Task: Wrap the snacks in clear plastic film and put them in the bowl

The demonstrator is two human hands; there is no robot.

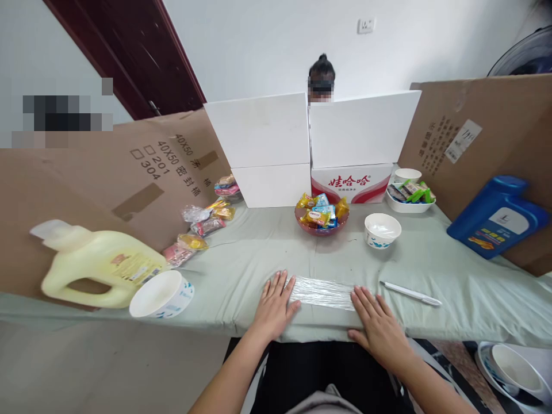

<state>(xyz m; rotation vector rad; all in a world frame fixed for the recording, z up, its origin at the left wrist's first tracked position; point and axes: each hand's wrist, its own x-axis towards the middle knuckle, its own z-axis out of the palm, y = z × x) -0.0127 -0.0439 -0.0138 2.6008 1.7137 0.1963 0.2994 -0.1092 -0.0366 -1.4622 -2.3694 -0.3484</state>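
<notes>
A strip of clear, crinkled plastic film point(323, 293) lies on the green-grey tablecloth point(241, 253) near the front edge. My left hand point(274, 305) rests flat at its left end, fingers spread and pointing away from me. At the other end, my right hand point(377, 322) lies palm down with its fingertips touching the film. Just right of that hand is a white pen point(411, 293). Beyond it stands a white paper bowl point(383, 231) with a blue pattern. A reddish bowl point(321, 226) heaped with wrapped snacks sits farther back.
On the left are a yellow jug point(142, 259), a tilted paper bowl point(161, 294) and several wrapped packets point(209, 226). A blue bottle point(495, 215) leans at right, near a white dish point(409, 206) of packets. Cardboard point(129, 190) and white boxes point(271, 132) wall the table; a person's head point(321, 77) shows behind.
</notes>
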